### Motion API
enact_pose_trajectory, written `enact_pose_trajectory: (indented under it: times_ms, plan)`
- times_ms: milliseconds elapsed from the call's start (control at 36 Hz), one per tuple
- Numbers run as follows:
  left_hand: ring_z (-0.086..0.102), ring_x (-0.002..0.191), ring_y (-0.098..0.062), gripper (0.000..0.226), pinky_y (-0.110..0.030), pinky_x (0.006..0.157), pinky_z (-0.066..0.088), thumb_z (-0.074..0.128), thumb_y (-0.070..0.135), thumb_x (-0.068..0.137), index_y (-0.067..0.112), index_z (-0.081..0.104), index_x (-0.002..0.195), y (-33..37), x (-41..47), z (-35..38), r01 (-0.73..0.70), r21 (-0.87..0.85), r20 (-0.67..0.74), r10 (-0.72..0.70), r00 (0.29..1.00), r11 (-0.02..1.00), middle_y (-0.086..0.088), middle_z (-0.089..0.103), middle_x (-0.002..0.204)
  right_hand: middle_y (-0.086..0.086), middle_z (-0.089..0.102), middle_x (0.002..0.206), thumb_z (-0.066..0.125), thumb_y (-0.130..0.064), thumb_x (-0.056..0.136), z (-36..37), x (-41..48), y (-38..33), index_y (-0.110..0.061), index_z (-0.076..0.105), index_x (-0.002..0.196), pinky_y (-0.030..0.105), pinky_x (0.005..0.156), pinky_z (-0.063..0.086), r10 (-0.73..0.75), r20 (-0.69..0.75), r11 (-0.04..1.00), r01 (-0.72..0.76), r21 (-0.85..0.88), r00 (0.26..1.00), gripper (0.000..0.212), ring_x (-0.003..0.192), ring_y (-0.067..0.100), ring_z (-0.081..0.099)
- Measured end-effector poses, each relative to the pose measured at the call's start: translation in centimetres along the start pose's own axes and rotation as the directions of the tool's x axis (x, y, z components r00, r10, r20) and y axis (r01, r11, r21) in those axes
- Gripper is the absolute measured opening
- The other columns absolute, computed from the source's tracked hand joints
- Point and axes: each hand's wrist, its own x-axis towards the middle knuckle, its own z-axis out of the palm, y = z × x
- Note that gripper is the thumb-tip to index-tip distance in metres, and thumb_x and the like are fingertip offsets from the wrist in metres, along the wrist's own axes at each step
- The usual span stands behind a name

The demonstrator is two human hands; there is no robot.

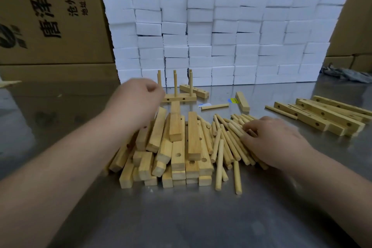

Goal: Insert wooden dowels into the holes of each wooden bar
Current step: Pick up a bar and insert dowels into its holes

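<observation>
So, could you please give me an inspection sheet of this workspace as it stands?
Surface: metal table, reflective and scuffed.
Job's things: bar pile at front; loose dowels beside it; one dowelled bar, dowels upright; spare bars at right.
Clutter: paper scraps; grey rag at back right.
Hands: left hand curled at the dowelled bar's end, grip unclear; right hand on the loose dowels, grip unclear.
Cables: nothing seen.
Surroundings: white block wall, cardboard boxes behind.

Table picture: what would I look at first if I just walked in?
Probably the big wall of white blocks stacked at the back of the table. Next, the heap of wooden bars in the middle front, with loose dowels beside it under the right hand. Behind the heap, by the left hand, one bar already holds upright dowels.
</observation>
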Motion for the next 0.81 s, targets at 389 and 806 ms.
enact_pose_trajectory:
  times_ms: [389,806]
  plan:
    - [0.028,0.135,-0.015,0.062,-0.04,0.112,0.02,0.035,0.059,0.086,0.039,0.028,0.143,-1.1,-5.6,1.0,-0.082,0.444,0.172,0.005,0.985,0.892,0.012,0.034,0.148,-0.011,0.046,0.078,0.053,-0.049,0.084,-0.5,-0.2,-0.4,-0.03,0.057,0.106,0.026,0.062,0.036,0.009,0.001,1.0,-0.009,-0.007,1.0,0.029,0.079,0.012,0.049]
    - [0.034,0.117,-0.002,0.066,-0.036,0.109,0.02,0.023,0.064,0.073,0.04,0.051,0.128,-1.3,-6.2,1.1,-0.191,0.304,0.159,0.147,0.976,0.934,0.022,0.049,0.13,-0.005,0.066,0.073,0.043,-0.027,0.09,-1.7,-0.9,-1.1,-0.026,0.067,0.093,0.028,0.064,0.052,0.004,0.033,0.998,-0.002,-0.06,0.999,0.024,0.061,0.011,0.06]
